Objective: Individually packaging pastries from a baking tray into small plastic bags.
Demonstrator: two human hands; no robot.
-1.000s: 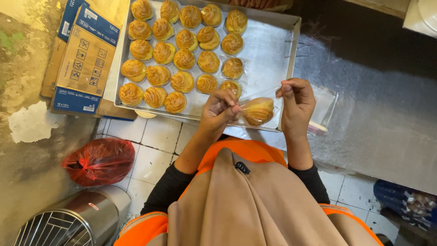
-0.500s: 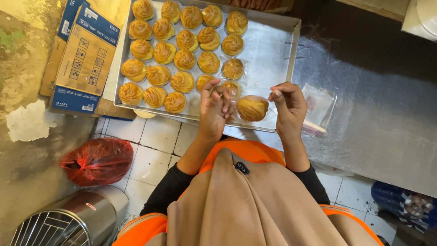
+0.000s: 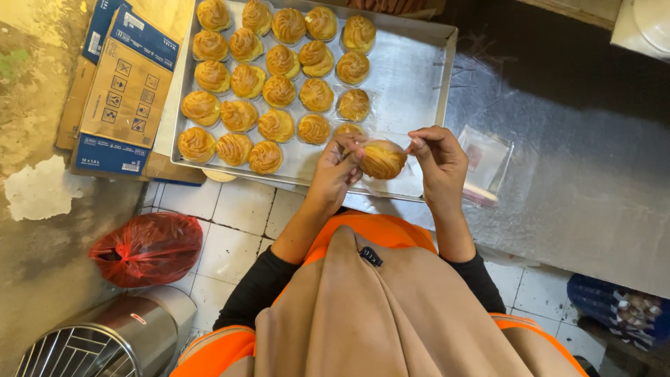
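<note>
At the far left we see a flattened cardboard box (image 3: 124, 91) lying beside the metal tray (image 3: 419, 77), and below it on the tiled floor a red plastic bag (image 3: 146, 248) and a round steel bin (image 3: 105, 342).

Moving right, the tray holds rows of golden swirled pastries (image 3: 279, 91), filling its left part; its right part is bare metal.

Over the near edge of the tray we find our left hand (image 3: 336, 171), forearm coming up from the body and wrist bent slightly inward. Its thumb and fingertips are pinched at the left side of a single swirled pastry in a clear wrapper (image 3: 382, 159). The pastry sits directly between the two hands, touching both, lifted clear of the tray as far as we can judge. Its wider span runs left to right, from one hand to the other.

Our right hand (image 3: 438, 162) mirrors the left: forearm rising from the lower right, fingers curled, thumb and forefinger nipping the film at the pastry's right side. Neither hand is nearer; both grip the wrapper at opposite ends.

Just right of that hand a small stack of clear plastic bags (image 3: 485, 162) lies on the foil-covered tabletop (image 3: 572, 181), near the tray's corner.
</note>
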